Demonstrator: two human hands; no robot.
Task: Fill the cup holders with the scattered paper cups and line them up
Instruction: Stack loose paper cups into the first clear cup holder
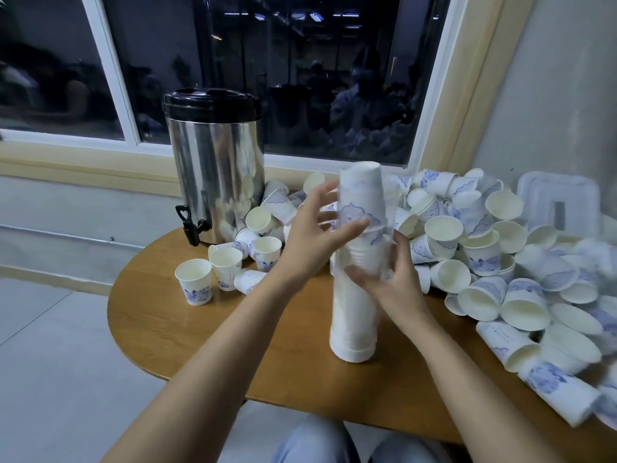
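Head view: the cup holder stands upright near the table's front edge. Your right hand curls round its middle, likely to stop it tipping. Your left hand, fingers spread, touches the stacked cups on top, probably to keep them straight. Loose paper cups heap toward the right edge.

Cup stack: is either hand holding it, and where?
The right hand grips the stack round its middle; the left hand touches its upper part with spread fingers.
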